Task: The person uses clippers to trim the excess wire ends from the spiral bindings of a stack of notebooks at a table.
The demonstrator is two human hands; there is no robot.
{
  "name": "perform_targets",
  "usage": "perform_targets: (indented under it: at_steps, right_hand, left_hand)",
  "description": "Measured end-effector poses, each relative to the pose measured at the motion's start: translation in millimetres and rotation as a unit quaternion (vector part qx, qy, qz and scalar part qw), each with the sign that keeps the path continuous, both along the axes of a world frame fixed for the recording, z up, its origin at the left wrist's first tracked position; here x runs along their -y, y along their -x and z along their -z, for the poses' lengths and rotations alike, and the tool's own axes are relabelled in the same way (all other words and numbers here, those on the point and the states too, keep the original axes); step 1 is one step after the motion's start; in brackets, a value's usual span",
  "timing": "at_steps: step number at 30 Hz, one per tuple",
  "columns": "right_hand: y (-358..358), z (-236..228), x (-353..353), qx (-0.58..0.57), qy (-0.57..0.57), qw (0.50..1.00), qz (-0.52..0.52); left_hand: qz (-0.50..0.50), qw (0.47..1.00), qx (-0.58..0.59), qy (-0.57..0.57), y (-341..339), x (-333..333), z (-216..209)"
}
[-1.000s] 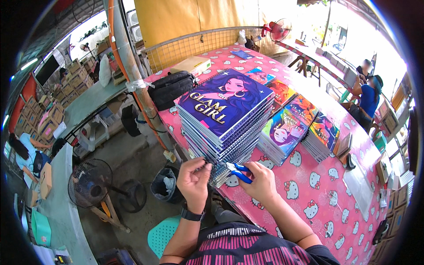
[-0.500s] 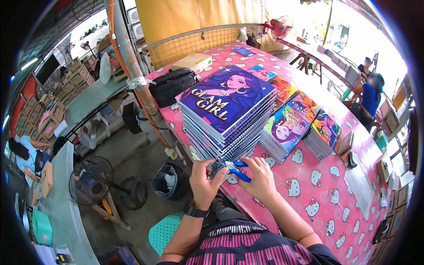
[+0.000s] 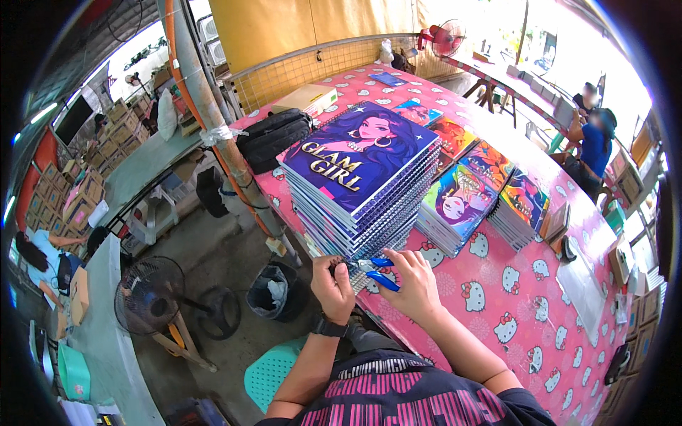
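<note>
In my right hand [image 3: 413,290] are pliers [image 3: 383,280] with blue handles and metal jaws, pointing left toward my other hand. My left hand [image 3: 332,290] is closed at the near foot of a tall stack of spiral notebooks [image 3: 359,157]; what its fingers pinch is hidden. The top notebook has a purple cover with a drawn long-haired figure, and the wire bindings show along the right side of the stack. The pliers' jaws are beside my left fingertips, close to the lowest bindings. Smaller stacks of colourful notebooks [image 3: 458,204] stand to the right.
A pink patterned cloth covers the table [image 3: 483,298]. Behind the stack lie a black bag [image 3: 273,138] and a cardboard box [image 3: 307,101]. On the left are a pole [image 3: 227,156], a floor fan [image 3: 150,295], a bin [image 3: 278,291] and a teal stool [image 3: 273,373]. Other people sit farther off.
The pliers have shifted slightly left and my left thumb now sits more upright, tucked against its fingers. My view has moved a little; the stacks stay as they were.
</note>
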State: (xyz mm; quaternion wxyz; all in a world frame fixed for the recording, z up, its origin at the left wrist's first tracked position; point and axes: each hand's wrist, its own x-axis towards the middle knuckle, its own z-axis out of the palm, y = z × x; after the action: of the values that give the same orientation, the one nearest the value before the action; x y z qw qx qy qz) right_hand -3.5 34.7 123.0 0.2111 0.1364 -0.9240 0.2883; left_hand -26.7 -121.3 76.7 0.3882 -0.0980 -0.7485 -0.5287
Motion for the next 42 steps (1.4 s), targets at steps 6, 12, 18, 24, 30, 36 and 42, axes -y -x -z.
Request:
perform_targets:
  at_steps: [6,12,18,24,30,36,42]
  right_hand:
    - [-1,-2,1,0.087,0.020,0.996,-0.013]
    - [-2,2,-5,0.065,0.038,0.997,0.003]
    - [4,8,-5,-0.036,0.013,0.999,-0.014]
    - [-1,14,-7,0.108,0.028,0.994,-0.002]
    - [1,13,-1,-0.074,-0.008,0.997,0.005]
    - [-1,25,-2,0.087,0.018,0.996,-0.010]
    - [-2,30,-7,0.048,0.011,0.999,-0.002]
  left_hand:
    - [-0.044,0.999,-0.029,0.010,5,-6,-4]
    - [-0.076,0.996,-0.045,-0.004,19,-8,4]
    - [-0.072,0.997,-0.019,-0.034,18,-9,-1]
    - [-0.072,0.996,-0.010,-0.050,22,-8,1]
    - [-0.054,0.991,0.024,-0.124,24,-7,5]
    - [-0.038,0.988,0.034,-0.148,24,-7,2]
    - [-0.020,0.978,0.033,-0.207,27,-8,4]
